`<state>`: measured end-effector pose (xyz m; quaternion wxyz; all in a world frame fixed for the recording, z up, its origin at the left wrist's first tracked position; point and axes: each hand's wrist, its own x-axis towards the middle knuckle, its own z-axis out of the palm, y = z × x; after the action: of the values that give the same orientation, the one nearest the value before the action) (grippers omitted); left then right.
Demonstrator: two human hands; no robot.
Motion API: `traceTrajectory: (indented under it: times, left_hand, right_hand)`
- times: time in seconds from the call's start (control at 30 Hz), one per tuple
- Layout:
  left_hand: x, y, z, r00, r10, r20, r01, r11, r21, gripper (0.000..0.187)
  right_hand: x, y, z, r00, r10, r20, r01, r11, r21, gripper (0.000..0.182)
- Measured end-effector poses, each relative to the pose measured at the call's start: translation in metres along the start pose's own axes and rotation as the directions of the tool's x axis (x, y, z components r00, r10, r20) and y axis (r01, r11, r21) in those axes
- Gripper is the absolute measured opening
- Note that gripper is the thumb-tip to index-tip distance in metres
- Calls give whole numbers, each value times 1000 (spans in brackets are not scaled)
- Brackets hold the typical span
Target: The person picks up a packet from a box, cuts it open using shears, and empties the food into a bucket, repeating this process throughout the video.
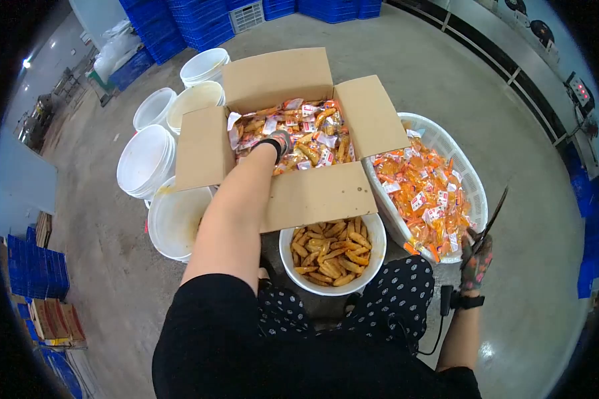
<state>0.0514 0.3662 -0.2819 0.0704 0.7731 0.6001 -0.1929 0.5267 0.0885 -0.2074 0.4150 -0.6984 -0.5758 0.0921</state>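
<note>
My left hand [281,141], in a patterned glove, reaches into an open cardboard box [319,193] and rests among clear packets of brown finger-shaped food [306,149] with orange and white labels. Its fingertips are hidden, so their grip does not show. At the right, my right hand [476,265], gloved too, is closed around a knife [496,216] with a dark, pointed blade angled up. Beside that hand stands a white plastic basket [469,179] full of orange-printed packets [426,193]. Below the box, a white bucket [286,256] holds loose brown finger-shaped pieces [333,256].
Stacks of white buckets [145,159] stand left of the box, one of them [173,223] tilted close to my left arm. Blue crates [199,23] are piled at the back. A metal machine frame [512,76] runs along the right. My knees flank the full bucket.
</note>
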Motion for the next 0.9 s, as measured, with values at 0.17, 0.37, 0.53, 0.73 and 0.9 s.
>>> traceTrajectory:
  times: [0.17, 0.37, 0.53, 0.73, 0.9]
  left_hand:
    - [10, 5, 13, 963, -270, 25, 266, 923, -278, 26]
    - [-8, -2, -12, 922, -296, -247, -55, 534, -844, 7]
    - [-98, -8, -47, 745, 57, -664, -502, 703, -504, 16]
    - [-204, 80, -68, 911, -105, -399, -355, -694, -627, 20]
    - [-231, 111, -53, 939, -43, -341, -251, -765, -593, 20]
  right_hand:
    - [-23, -2, 3, 994, 10, 105, -1, 996, -89, 26]
    - [-24, -10, 38, 977, 29, 212, -82, 966, 246, 33]
    - [-30, -28, 68, 919, -152, 364, 120, 987, 110, 49]
    - [-18, -105, 46, 850, -307, 427, 396, 909, -134, 65]
    - [-21, -104, 43, 827, -402, 393, 509, 833, -219, 58]
